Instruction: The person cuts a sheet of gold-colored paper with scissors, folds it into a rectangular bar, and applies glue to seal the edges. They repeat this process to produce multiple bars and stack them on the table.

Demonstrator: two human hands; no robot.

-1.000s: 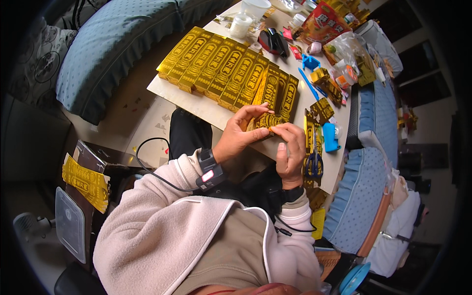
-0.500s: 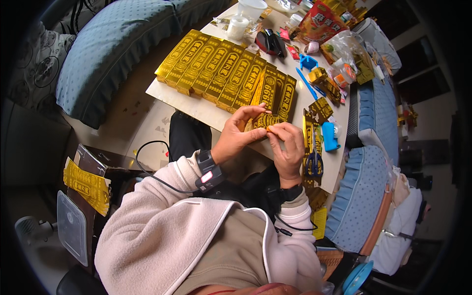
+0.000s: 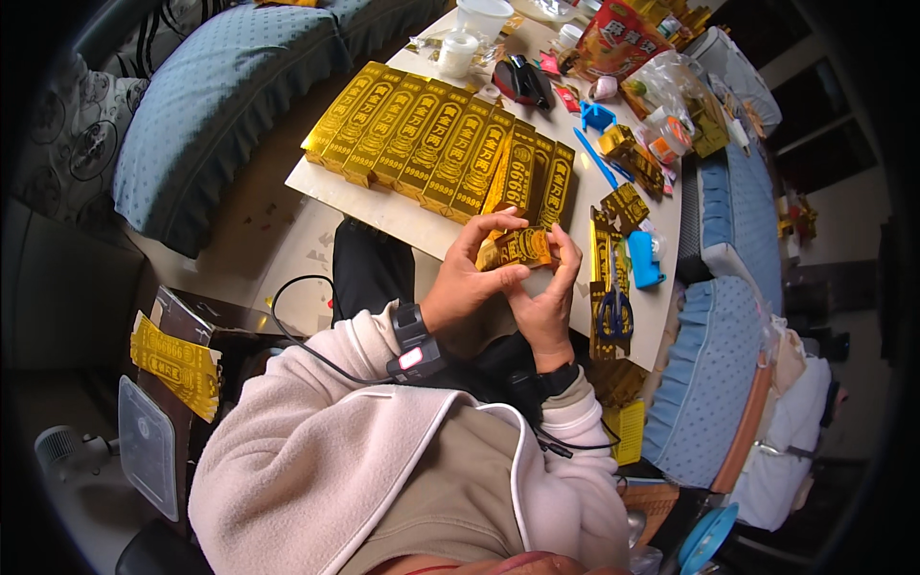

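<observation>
Between my hands, over the table's near edge, is a small gold piece of printed card, bent or folded, with dark markings. My left hand grips its left end, thumb below and fingers above. My right hand holds the right end, fingers curled up around it. Just beyond stands a row of long gold boxes with dark printing, packed side by side. At the row's right end, one gold box lies partly behind my fingertips.
Right of my hands are dark-handled scissors on gold card strips and a blue tape dispenser. Farther back lie a blue pen, a black-and-red tool, a white tub and a red packet. Blue-covered seats flank the table.
The gold card has turned its printed face into view. My right fingers have gone from a pinch to a wider hold on its right end, and that hand sits slightly lower and farther left.
</observation>
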